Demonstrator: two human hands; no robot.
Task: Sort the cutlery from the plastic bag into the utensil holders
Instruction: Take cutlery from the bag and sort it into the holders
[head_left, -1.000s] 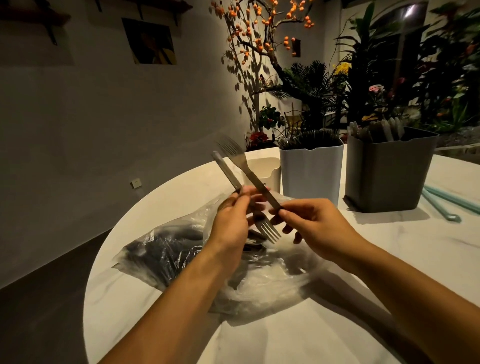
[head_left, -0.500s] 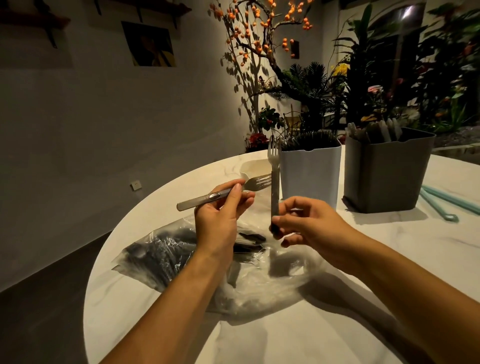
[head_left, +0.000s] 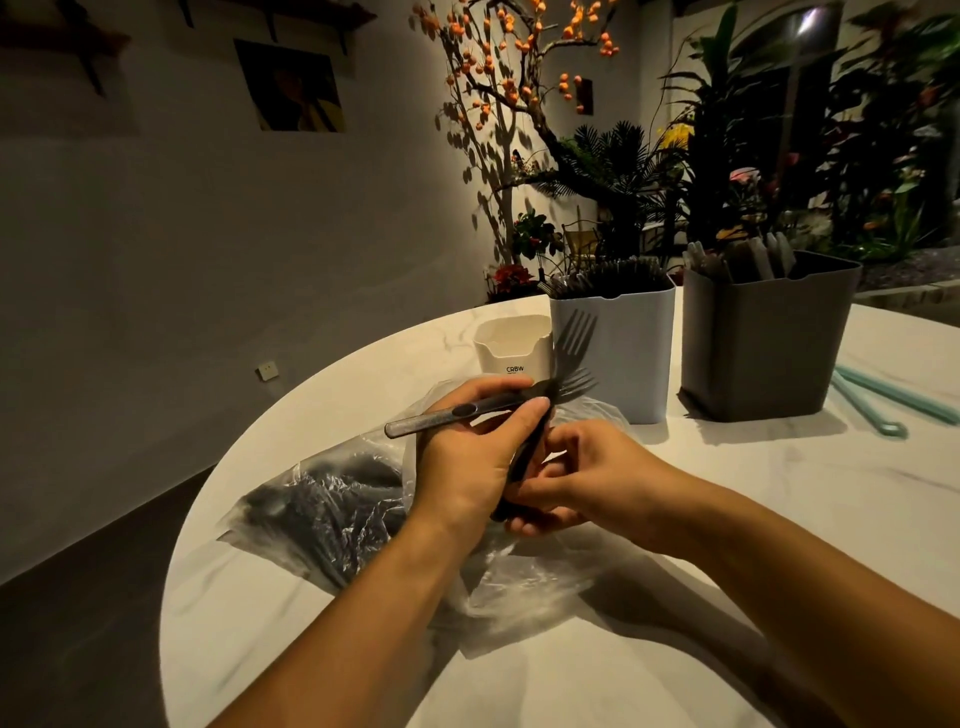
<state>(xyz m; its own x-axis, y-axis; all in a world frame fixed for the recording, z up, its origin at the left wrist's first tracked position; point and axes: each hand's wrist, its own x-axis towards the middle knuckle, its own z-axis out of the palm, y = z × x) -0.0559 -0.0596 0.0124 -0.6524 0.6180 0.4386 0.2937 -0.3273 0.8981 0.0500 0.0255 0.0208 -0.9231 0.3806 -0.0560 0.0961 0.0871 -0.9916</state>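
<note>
Cutlery for sorting lies mostly in the plastic bag, which is crumpled on the round white table just under both hands. The left hand holds one fork between thumb and fingers; its handle points to the left and its prongs reach past the fingertips to the right. The right hand has its fingers curled round the lower end of a second fork, which stands nearly upright, prongs up. The two forks cross just above the left thumb, and the hands touch each other there.

Behind the hands stands a small white holder, with nothing visible above its rim. Just right of it is a taller white holder full of dark cutlery. Further right is a grey holder with pale handles standing in it. Beside the grey holder, two light green straws lie on the table.
</note>
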